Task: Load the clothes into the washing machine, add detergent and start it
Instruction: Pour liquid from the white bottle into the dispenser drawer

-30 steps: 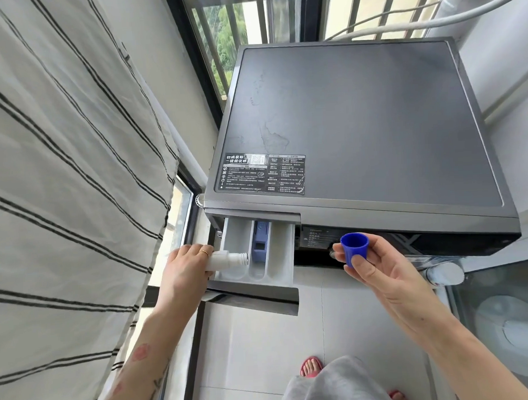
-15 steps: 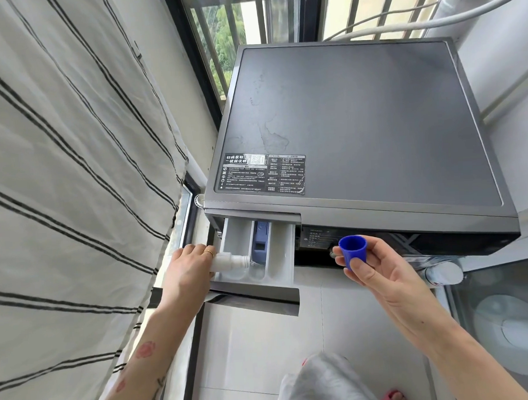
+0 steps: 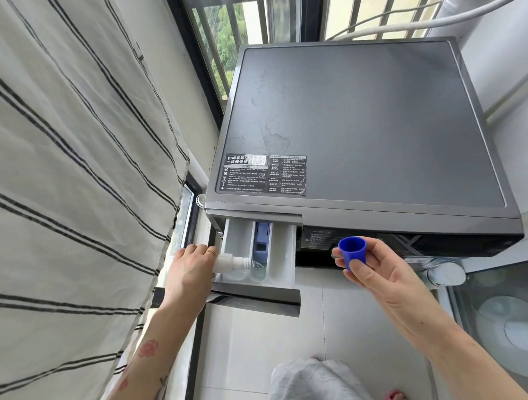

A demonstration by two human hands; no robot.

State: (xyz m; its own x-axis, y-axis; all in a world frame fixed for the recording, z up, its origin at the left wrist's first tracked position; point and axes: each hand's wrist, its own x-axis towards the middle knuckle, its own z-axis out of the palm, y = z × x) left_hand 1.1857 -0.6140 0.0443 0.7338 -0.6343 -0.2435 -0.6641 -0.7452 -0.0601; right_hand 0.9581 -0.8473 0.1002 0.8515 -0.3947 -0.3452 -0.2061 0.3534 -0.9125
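A grey front-loading washing machine (image 3: 365, 129) stands ahead of me, its white detergent drawer (image 3: 281, 253) pulled out at the front left. My left hand (image 3: 190, 269) grips a white detergent bottle (image 3: 232, 263) tipped sideways, its spout over the drawer's left and middle compartments. A little clear liquid shows at the spout. My right hand (image 3: 378, 273) holds the bottle's blue cap (image 3: 352, 252) upright in front of the dark control panel (image 3: 410, 245). The bottle's body is hidden behind my left hand.
A striped curtain (image 3: 68, 184) hangs close on the left. A barred window (image 3: 249, 22) and white hoses (image 3: 460, 13) lie behind the machine. The open glass door (image 3: 504, 325) is at lower right. White floor tiles (image 3: 263, 345) lie below, with my grey trouser leg and a red sandal.
My left hand has pushed the bottle spout slightly further right over the drawer. My right hand with the cap has barely moved.
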